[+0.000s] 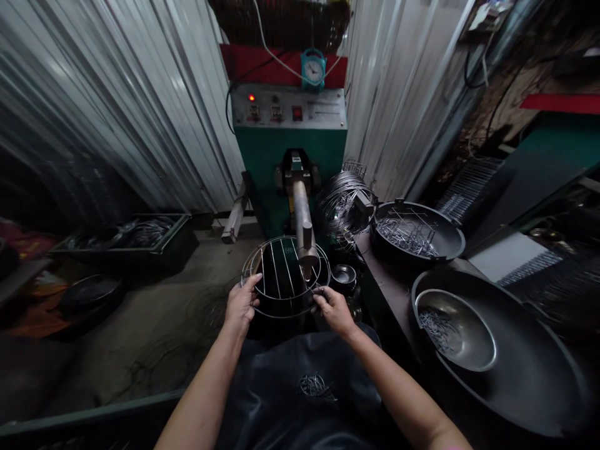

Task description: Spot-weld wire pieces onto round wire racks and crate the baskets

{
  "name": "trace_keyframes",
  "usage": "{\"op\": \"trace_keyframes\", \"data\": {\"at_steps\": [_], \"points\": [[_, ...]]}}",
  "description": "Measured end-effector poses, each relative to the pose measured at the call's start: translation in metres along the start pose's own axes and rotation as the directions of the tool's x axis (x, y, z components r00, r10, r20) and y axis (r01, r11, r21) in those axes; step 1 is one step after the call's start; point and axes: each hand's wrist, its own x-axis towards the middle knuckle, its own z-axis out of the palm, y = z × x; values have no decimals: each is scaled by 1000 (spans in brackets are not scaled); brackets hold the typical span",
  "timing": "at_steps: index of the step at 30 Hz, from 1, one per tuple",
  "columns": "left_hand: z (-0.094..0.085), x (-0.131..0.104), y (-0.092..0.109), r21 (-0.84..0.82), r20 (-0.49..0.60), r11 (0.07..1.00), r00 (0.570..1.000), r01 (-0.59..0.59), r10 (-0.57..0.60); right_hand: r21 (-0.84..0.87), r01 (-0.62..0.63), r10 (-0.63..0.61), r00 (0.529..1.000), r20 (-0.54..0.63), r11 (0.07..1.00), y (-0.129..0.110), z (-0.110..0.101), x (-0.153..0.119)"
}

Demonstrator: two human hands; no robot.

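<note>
A round wire rack (278, 270) with parallel bars is held level under the metal arm (301, 206) of a green machine (262, 156). My left hand (242, 303) grips its left rim, thumb on top and fingers curled beneath. At the right rim, close to the arm's pointed tip (307, 272), my right hand (332, 308) is closed in a pinch. Whether a small wire piece is also between those fingers I cannot make out. A little heap of short wire pieces (317, 386) lies on the dark apron (276, 375) over my lap.
Right of me, a large dark pan (525, 350) holds a metal bowl (469, 325) with short wires. Behind it stands another pan (450, 237) of wire pieces. Wire rings (344, 200) hang beside the machine. A green crate (173, 240) stands left, and a teal clock (313, 69) above the panel.
</note>
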Motion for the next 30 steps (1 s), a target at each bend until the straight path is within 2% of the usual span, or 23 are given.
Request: {"op": "trace_keyframes", "data": {"at_steps": [15,19,22,24,26,28,29,30], "points": [[8,16,3,21,-76,997,995,68,-66,-8,26,-26,998,-48,1000,-7,3,17],[11,17,1,14,-116,996,989,91,-88,-176,63,-72,996,-48,982,-16,4,13],[11,15,0,21,-157,994,982,108,-103,-382,173,-231,967,-111,908,-36,-4,-7],[12,12,0,26,-158,994,982,105,-100,-412,211,-297,942,-157,886,-44,-17,-26],[12,10,1,24,-154,995,984,94,-90,-317,137,-198,965,-171,939,-41,-36,-49],[12,8,1,26,-151,995,985,92,-87,-167,-65,46,992,-117,984,-20,-56,-70],[12,8,1,27,-152,995,985,91,-86,-105,-194,187,980,-69,975,-6,-65,-79],[11,7,2,30,-152,995,985,92,-86,-69,-317,315,948,-48,946,11,-73,-88]]}}
